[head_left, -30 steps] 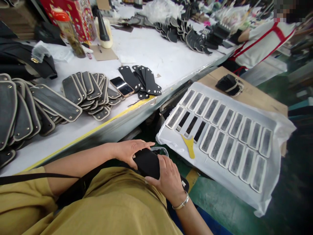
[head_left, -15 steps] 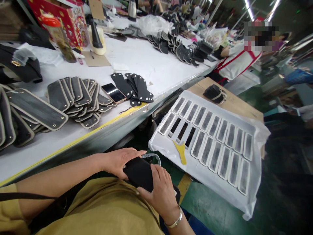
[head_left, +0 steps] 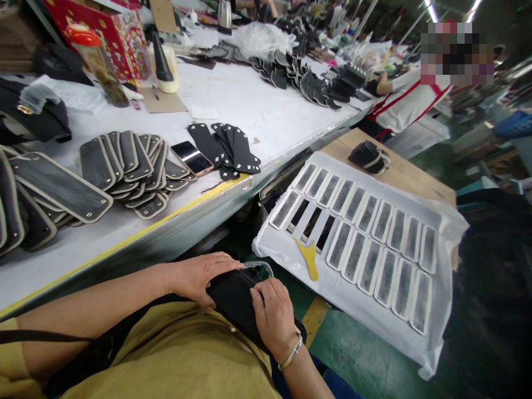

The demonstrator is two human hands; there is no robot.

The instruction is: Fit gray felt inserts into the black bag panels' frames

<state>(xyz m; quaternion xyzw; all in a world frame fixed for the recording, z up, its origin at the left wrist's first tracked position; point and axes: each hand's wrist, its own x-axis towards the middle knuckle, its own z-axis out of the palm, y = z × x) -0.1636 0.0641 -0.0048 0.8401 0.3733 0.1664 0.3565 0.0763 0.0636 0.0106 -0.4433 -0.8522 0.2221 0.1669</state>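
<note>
presently the pouch [head_left: 233, 299] is held on the lap, below the desk [head_left: 249, 105]: pressed under the flat left hand [head_left: 199, 277], pinched at its top by the curled right hand [head_left: 272, 317]. opening apparently being worked; steady bracing needed.

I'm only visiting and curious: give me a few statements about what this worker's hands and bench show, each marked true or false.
1. The left hand and the right hand are both on a black pouch in the person's lap. True.
2. A yellow tool lies on the white sheet. True.
3. The phone lies on the white sheet. False: it lies on the table, among the black pieces.
4. The bracelet is on the left wrist. False: it is on the right wrist.
</note>
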